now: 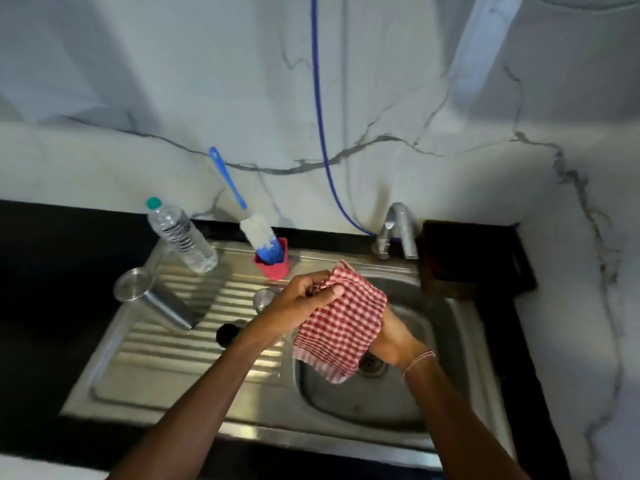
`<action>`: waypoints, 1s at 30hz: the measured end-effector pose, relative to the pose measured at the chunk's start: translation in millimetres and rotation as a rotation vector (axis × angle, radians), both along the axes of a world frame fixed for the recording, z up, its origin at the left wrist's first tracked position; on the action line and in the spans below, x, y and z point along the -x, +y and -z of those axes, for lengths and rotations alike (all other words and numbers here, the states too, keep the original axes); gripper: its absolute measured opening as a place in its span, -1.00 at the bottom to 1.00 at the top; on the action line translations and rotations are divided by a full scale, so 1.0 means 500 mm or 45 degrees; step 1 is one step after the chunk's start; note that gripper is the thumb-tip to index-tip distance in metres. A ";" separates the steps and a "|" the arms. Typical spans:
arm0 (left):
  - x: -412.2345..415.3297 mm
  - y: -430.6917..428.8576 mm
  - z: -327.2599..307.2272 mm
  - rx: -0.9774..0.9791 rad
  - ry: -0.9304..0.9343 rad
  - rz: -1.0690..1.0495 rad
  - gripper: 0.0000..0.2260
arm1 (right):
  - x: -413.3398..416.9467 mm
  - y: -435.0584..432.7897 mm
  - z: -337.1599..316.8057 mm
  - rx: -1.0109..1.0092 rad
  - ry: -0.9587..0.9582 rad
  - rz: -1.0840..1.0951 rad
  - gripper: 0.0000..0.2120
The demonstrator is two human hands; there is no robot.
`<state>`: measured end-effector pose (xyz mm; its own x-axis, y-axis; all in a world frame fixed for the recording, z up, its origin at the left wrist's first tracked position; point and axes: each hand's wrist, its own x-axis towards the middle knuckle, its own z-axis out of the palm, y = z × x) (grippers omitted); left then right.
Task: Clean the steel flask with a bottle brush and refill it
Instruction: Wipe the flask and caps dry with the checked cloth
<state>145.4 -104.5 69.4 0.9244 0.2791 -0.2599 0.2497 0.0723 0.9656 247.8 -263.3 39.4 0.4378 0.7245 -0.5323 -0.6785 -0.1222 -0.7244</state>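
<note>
Over sink basin (346, 400): both hands meet above the bowl, so any drips fall to the drain, not onto the worktop (52, 306).
Left hand (308, 297): grip narrow, with thumb and fingers pinching a bunched edge of the checked cloth (343, 323).
Right hand (393, 336): at 4 o'clock of the left hand, fingers buried under the cloth. Grip cannot be told. Judged to be drying off.
Steel flask (162, 304): on its side on the ribbed drainboard (194, 358), at 9 o'clock of the hands and untouched. Its round end points to 10 o'clock; mouth or base cannot be told. Lying it on the ribs lets water run off, by my reading.
Bottle brush (258, 233): at 11 o'clock, bristles down in a red cup (277, 268), its handle leaning towards the wall. It is parked and not in use.
Water bottle (181, 235): at 10 o'clock, capped, just beyond the flask. Likely the refill supply.
Loose parts: a small steel piece (263, 298) and a black item (225, 334) lie beside the left wrist, possibly the flask's closure.
Tap (398, 230): at 1 o'clock, no flow seen.
Stage judged: scrubbing appears over, refill not begun.
</note>
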 end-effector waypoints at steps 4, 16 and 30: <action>0.046 0.074 0.018 -0.343 0.089 -0.054 -0.80 | 0.057 0.066 0.020 -0.056 0.174 -0.279 -0.47; 0.166 0.172 0.051 -1.010 0.297 -0.502 -0.74 | 0.209 0.177 0.085 -0.140 0.470 -0.234 -0.31; 0.282 0.189 0.060 -1.246 0.221 -1.385 -0.72 | 0.212 0.196 0.058 -0.059 0.069 -0.034 -0.61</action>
